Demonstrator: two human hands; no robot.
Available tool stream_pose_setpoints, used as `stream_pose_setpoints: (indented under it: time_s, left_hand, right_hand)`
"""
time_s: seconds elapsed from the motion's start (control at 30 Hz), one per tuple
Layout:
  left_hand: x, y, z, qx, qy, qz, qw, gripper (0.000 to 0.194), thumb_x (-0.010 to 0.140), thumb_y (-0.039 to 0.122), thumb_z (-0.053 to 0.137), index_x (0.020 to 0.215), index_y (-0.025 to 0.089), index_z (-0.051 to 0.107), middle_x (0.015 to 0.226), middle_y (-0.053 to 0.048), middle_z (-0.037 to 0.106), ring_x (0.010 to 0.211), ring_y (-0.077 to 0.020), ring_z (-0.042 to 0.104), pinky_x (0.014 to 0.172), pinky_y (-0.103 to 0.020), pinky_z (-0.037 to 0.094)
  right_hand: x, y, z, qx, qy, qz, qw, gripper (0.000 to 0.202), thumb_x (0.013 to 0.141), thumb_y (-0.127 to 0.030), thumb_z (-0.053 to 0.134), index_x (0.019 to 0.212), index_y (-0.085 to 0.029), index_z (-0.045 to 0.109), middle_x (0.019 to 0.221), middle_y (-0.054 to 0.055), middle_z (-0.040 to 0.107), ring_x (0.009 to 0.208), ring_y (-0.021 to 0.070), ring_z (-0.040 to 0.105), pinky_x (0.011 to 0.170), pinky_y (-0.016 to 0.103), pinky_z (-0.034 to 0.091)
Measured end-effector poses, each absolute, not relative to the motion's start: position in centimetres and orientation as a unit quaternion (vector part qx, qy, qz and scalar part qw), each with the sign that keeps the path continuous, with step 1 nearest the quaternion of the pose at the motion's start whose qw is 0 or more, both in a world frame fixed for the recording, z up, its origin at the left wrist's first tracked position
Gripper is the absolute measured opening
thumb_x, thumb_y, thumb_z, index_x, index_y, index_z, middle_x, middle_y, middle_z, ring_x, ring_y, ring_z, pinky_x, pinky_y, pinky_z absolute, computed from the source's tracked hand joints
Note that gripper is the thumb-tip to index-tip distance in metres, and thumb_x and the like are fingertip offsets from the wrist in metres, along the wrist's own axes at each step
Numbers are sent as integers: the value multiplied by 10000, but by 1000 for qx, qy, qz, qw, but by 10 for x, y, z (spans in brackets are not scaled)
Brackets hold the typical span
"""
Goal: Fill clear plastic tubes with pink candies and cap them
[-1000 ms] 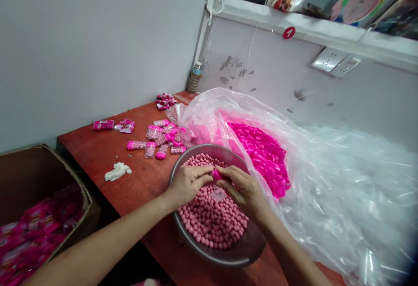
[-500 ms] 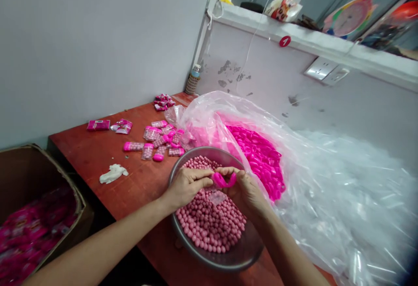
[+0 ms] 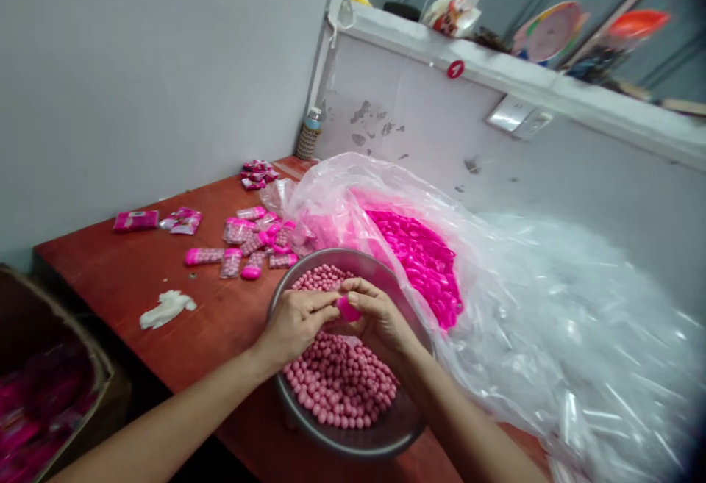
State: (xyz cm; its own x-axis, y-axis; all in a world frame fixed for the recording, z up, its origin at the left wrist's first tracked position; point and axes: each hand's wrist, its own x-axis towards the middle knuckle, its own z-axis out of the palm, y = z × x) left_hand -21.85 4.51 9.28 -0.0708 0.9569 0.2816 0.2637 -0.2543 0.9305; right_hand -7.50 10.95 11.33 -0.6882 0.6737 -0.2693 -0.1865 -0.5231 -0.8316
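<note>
Above the metal bowl (image 3: 405, 435), my left hand (image 3: 295, 325) pinches a bright pink plastic cap (image 3: 348, 309) between thumb and fingers. From the other side my right hand (image 3: 378, 317) closes round the same cap, thumb on top. Something clear shows just under the fingers, but the hands hide most of it. The bowl holds many round pink beads or candies (image 3: 342, 387). Right behind the bowl, a clear plastic bag (image 3: 353, 167) lies open with a heap of pink caps (image 3: 416, 262) inside.
Small clear bottles with pink caps (image 3: 231, 262) lie on the red table (image 3: 110, 270), near pink packets (image 3: 136, 220) and crumpled white tissue (image 3: 167, 309). At lower left is a cardboard box (image 3: 104, 373) of pink packets. A large bag of clear pieces (image 3: 579, 321) fills the right side.
The pink cap, earlier spread out as an open loop, now looks folded and compact between my fingers. My hands have drawn closer together. The whole view has shifted somewhat.
</note>
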Motion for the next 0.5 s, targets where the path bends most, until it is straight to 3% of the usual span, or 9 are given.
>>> stream_pose_setpoints:
  time_s: [0.2, 0.33, 0.5]
  left_hand:
    - [-217, 50, 87, 550, 543, 540, 333, 286, 789, 278, 538, 1033, 182, 653, 1056, -34, 673, 976, -207, 610, 877, -307, 459]
    - [-236, 65, 92, 489, 575, 590, 285, 383, 777, 342, 557, 1121, 179, 596, 1112, -41, 645, 1007, -219, 594, 901, -332, 450]
    - [-286, 99, 95, 474, 636, 590, 154, 435, 766, 324, 564, 1145, 112, 574, 1120, -96, 635, 1007, -232, 592, 916, -342, 432]
  right_hand:
    - [-69, 113, 116, -294, -482, 769, 301, 233, 745, -324, 620, 948, -220, 572, 915, 5, 614, 802, 142, 596, 720, 336, 504]
    - [-34, 129, 126, -326, -671, 587, 316, 284, 772, -365, 585, 1020, -226, 569, 1048, 28, 597, 950, 163, 555, 828, 317, 443]
    - [-2, 143, 115, -350, -876, 306, 130, 196, 807, -282, 531, 954, -179, 609, 914, 47, 643, 837, 171, 587, 762, 295, 446]
